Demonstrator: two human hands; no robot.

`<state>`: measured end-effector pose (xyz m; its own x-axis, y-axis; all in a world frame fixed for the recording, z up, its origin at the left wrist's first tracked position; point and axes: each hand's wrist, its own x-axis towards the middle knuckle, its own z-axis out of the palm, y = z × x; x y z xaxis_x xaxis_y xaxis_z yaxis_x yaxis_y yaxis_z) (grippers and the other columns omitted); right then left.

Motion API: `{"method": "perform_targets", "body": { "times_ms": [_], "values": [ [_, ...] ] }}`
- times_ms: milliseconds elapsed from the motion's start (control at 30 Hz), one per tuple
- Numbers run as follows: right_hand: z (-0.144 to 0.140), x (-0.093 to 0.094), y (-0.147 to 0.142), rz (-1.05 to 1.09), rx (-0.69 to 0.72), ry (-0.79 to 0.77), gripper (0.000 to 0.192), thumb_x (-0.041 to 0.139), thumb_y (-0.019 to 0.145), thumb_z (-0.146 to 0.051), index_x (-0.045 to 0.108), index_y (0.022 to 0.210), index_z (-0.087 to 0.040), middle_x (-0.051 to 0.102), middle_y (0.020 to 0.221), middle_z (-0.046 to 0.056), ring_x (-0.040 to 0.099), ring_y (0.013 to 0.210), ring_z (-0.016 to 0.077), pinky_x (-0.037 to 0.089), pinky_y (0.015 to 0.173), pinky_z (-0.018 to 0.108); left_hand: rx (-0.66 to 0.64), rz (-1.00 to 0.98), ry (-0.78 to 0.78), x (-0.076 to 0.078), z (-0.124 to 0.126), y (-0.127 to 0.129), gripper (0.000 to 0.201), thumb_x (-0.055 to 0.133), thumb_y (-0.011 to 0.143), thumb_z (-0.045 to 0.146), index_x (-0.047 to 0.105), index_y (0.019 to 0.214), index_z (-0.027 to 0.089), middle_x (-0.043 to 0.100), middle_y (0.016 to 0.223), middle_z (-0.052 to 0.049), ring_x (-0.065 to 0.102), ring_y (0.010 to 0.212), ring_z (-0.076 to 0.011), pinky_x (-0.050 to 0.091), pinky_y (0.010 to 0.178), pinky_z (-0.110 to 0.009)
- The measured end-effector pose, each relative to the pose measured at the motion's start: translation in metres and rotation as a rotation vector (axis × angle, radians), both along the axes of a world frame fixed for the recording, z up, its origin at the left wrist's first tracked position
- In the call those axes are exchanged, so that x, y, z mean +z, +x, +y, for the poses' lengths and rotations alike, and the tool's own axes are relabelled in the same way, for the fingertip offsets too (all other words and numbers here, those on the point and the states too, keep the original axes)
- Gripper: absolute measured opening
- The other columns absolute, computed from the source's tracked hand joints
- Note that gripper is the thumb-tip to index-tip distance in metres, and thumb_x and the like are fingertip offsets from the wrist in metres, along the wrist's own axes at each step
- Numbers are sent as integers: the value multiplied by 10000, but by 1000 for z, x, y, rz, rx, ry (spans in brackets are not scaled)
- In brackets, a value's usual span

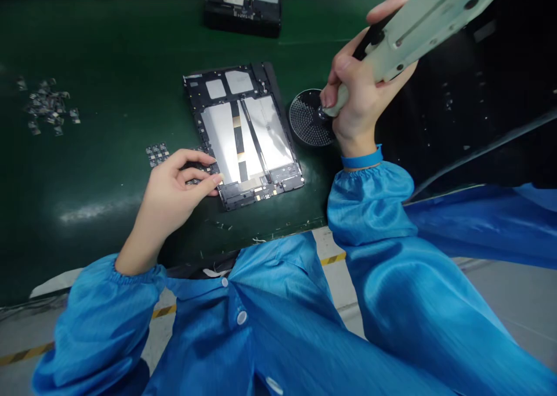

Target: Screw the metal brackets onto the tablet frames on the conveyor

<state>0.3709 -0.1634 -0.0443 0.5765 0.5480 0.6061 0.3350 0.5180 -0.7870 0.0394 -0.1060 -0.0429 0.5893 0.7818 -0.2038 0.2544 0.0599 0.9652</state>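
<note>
An opened tablet [270, 130] lies on the green mat, its black frame, silvery battery panels and flat ribbon cable showing. My left hand [178, 184] holds the tablet's lower left edge between thumb and fingers. My right hand [359, 94] is wrapped round a pale green electric screwdriver [429, 28], tilted with its tip down and to the left. That narrow end is over a round black dish [307, 120] with a grid of small holes, right of the tablet. Whether the tip touches the dish I cannot tell. Small circuit boards [157, 152] lie beside my left hand, partly hidden by it.
Farther back stands a black stack [242, 22] topped by another opened tablet. A heap of small electronic parts [49, 106] sits at the left of the green mat [108, 204]. Dark glossy sheeting [470, 112] covers the right side. The mat's front edge is close to my body.
</note>
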Motion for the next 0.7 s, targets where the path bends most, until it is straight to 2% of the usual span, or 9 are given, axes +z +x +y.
{"method": "perform_targets", "body": {
  "times_ms": [133,267,333,400,500,600,700],
  "values": [
    [0,8,-1,14,41,33,496,920,845,-397,591,1216,-372,680,925,-89,418,603,50,337,437,283,5,-42,-22,3,1,8,308,1004,771,208,819,1016,187,807,1130,-88,798,795,-183,776,696,-296],
    [-2,33,-29,60,2,181,494,972,874,-416,628,1189,-256,696,1025,-30,551,695,53,363,452,230,-114,-18,-70,7,11,20,212,939,796,111,838,971,174,788,933,-65,808,725,-194,744,652,-294],
    [-4,43,-53,112,31,97,529,931,919,-548,647,1227,-225,681,1084,13,663,817,92,441,497,212,-171,31,-67,10,19,27,231,909,789,5,858,944,169,751,825,-41,784,654,-193,727,634,-322],
    [-5,47,-82,193,139,-106,588,852,962,-678,652,1312,-250,680,1158,40,748,1023,156,563,593,216,-208,72,-71,12,28,33,277,887,768,-93,866,884,157,723,756,-26,749,615,-180,700,617,-330],
    [-5,43,-126,275,318,-316,642,808,966,-752,644,1381,-291,689,1195,56,769,1175,219,668,698,265,-273,96,-102,12,38,35,279,848,808,-142,847,818,137,737,727,-26,741,649,-165,657,611,-289],
    [-5,39,-159,259,417,-402,680,810,941,-772,626,1423,-328,695,1203,61,771,1219,253,706,735,305,-303,28,-81,7,41,33,251,788,857,-122,820,860,127,767,770,-13,780,723,-180,683,647,-292],
    [-7,38,-175,169,458,-439,681,825,913,-741,593,1424,-355,696,1180,53,771,1109,237,682,686,299,-308,-20,-46,2,41,34,250,760,864,-97,809,969,125,803,849,-21,807,789,-212,729,685,-346]
  ]
}}
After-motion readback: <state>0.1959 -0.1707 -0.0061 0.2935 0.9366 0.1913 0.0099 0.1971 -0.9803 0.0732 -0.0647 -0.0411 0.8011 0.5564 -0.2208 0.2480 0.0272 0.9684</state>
